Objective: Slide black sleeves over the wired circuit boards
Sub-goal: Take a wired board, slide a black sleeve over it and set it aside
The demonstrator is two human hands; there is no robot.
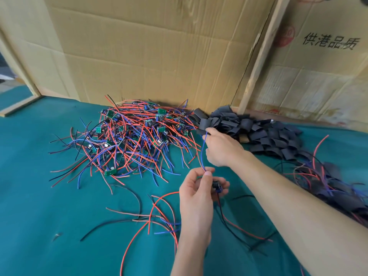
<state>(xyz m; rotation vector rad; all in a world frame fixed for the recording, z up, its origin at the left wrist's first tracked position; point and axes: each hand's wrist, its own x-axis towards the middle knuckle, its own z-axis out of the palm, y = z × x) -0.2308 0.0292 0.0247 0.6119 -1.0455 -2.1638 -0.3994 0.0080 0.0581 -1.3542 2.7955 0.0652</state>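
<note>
My left hand [199, 188] grips a small wired circuit board [216, 187], with red and black wires hanging below it. A blue wire [202, 152] runs up from that hand's thumb and finger to my right hand [221, 148], which pinches its upper end at the edge of the heap of black sleeves [264, 134]. I cannot tell whether my right hand also holds a sleeve. A big tangled pile of wired circuit boards [135, 136], green boards with red, blue and black wires, lies left of my right hand.
All lies on a teal cloth table [39, 176]. Cardboard walls [149, 52] and a wooden post [260, 56] close the back. Sleeved boards with wires [326, 182] lie at the right under my forearm. Loose wires [143, 218] lie in front.
</note>
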